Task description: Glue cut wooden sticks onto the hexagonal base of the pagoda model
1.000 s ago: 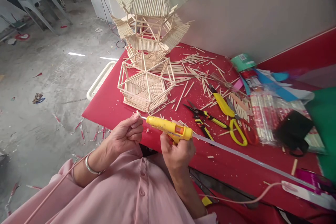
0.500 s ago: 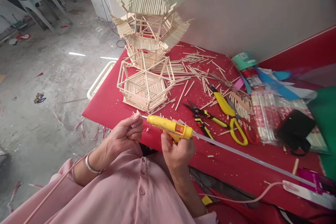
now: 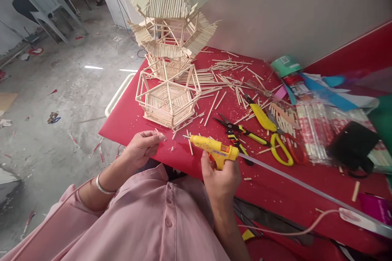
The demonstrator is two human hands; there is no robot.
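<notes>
The right hand [image 3: 222, 177] is wrapped tightly around the grip of a yellow hot glue gun [image 3: 214, 149], held just above the near edge of the red desk [image 3: 128, 114]. Its nozzle points left, and a long clear glue stick [image 3: 306, 187] trails out of its back end to the right. The left hand [image 3: 141, 147] hovers near the nozzle, apart from it. Its fingers are curled in and its thumb and forefinger are pinched together; I cannot tell whether a sliver of wood sits between them.

Just beyond the hands stands a hexagonal frame of wooden sticks [image 3: 168, 98], and behind it a tall stick-built pagoda [image 3: 171, 12]. Loose sticks [image 3: 226, 77] lie scattered to the right. Nearer are black-bladed snips [image 3: 234, 132] and yellow-handled scissors [image 3: 269, 130], and right of those lie clear packets of sticks [image 3: 318, 130].
</notes>
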